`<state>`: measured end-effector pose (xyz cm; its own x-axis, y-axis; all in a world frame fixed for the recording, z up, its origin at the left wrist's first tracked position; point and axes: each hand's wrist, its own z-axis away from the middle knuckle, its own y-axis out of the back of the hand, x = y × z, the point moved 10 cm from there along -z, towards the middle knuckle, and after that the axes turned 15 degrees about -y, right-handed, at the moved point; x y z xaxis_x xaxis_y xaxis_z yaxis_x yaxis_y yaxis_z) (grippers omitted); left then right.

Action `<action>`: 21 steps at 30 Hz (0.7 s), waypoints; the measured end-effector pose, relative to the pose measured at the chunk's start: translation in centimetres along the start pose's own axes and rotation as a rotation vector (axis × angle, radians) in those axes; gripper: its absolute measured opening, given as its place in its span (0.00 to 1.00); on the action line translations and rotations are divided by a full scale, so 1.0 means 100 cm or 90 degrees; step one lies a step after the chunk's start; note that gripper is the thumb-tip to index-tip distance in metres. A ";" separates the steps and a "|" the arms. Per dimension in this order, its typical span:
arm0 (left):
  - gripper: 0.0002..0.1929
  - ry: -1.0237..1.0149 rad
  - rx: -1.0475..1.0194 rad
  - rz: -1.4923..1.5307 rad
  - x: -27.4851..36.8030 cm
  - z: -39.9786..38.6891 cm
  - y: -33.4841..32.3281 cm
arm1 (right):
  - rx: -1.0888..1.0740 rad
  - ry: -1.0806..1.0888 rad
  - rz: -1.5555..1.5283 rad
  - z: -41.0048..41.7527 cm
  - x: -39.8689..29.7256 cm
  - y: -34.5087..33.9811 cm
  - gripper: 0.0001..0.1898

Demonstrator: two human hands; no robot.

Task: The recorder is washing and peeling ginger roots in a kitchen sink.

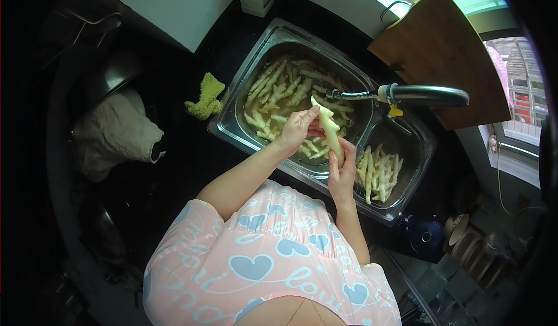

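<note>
A pale, knobbly lotus-like or ginger-like root piece [329,127], its exact kind unclear, is held upright between both hands above the large sink basin. My left hand [301,127] grips its upper part between thumb and fingers. Lower down, my right hand [342,162] has its thumb and fingers around the smooth end. Many similar pale pieces [279,86] lie in cloudy water in the large steel basin [242,127]. More of them [379,173] are heaped in the small basin [414,191] on the right.
A faucet [423,95] with a flexible spout reaches over the large basin. A yellow-green cloth [206,97] lies on the dark counter left of the sink. A wooden cutting board [436,60] leans behind the faucet. A beige cloth [115,130] covers something at the left. A dark blue lid [425,234] sits lower right.
</note>
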<state>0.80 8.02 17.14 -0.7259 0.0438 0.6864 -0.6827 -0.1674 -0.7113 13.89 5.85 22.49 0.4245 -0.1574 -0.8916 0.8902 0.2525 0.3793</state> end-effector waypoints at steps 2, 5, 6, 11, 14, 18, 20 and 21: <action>0.17 0.010 -0.018 -0.102 -0.008 0.001 0.006 | 0.014 0.008 0.014 0.000 0.002 0.002 0.17; 0.17 0.026 -0.100 -0.131 -0.010 0.003 -0.001 | 0.014 -0.014 0.017 -0.002 0.010 0.006 0.16; 0.18 0.028 -0.136 -0.120 -0.008 0.004 -0.005 | 0.002 -0.050 0.006 -0.003 0.015 0.007 0.16; 0.16 0.064 -0.117 -0.131 -0.007 0.006 -0.008 | -0.004 -0.059 0.045 0.000 0.020 0.012 0.16; 0.15 0.048 -0.119 -0.132 -0.010 0.005 -0.006 | -0.038 -0.059 0.053 0.000 0.013 0.008 0.18; 0.15 0.052 -0.128 -0.147 -0.017 0.004 -0.008 | -0.015 -0.033 0.050 -0.004 0.006 0.005 0.21; 0.15 0.065 -0.084 -0.142 -0.023 0.005 -0.007 | 0.023 0.025 0.137 -0.004 -0.006 0.005 0.23; 0.15 0.071 -0.063 -0.138 -0.025 0.006 -0.008 | 0.024 0.023 0.151 -0.004 -0.005 0.004 0.23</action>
<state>3.19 7.47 16.04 -0.5627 0.1768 0.8075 -0.8243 -0.0461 -0.5643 13.94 6.42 23.00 0.6166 -0.0638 -0.7847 0.7722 0.2432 0.5870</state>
